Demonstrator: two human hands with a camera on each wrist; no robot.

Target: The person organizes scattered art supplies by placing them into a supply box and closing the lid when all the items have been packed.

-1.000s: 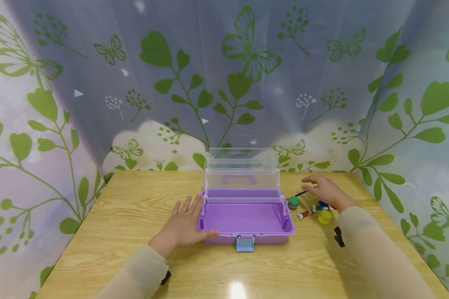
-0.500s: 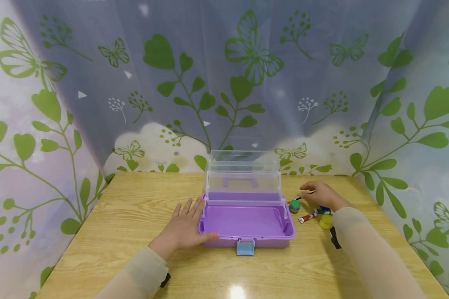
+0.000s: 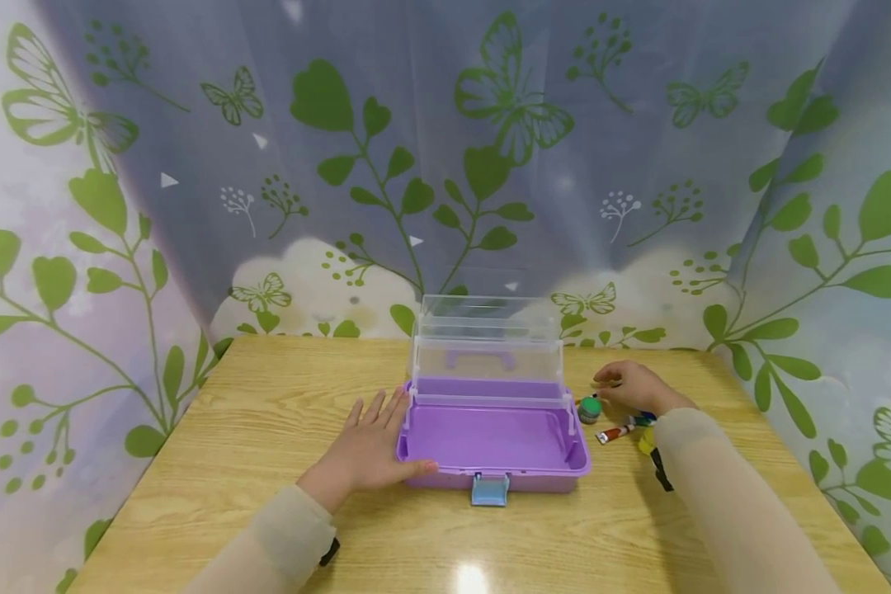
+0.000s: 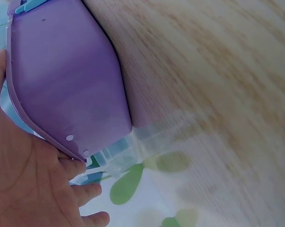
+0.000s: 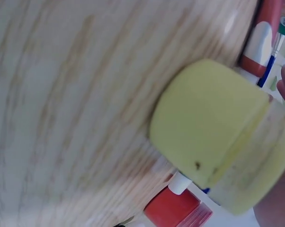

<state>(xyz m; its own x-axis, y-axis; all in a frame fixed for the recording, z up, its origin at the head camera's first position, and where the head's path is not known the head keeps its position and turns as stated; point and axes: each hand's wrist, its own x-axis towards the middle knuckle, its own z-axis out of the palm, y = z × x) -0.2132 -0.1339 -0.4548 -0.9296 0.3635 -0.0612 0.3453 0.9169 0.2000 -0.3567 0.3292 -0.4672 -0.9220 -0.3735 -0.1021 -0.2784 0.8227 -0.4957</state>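
Observation:
A purple plastic box with a raised clear lid stands mid-table, its blue latch hanging at the front. My left hand rests on the box's left side, fingers straight, thumb over the front rim. In the left wrist view, the palm lies against the rim. To the right of the box, my right hand is low over a thin dark-handled brush, fingers bent. Whether they pinch it is hidden. Beside that hand are a green-lidded jar, a red-brown paint tube and a yellow jar.
More paint tubes lie partly under the right hand, one with a blue part. In the right wrist view a red container with a white cap shows below the yellow jar. A patterned curtain hangs behind the wooden table.
My right hand has lowered toward the brush and its fingers have bent closer together; its sleeve now covers more of the yellow jar. The left hand stays on the box.

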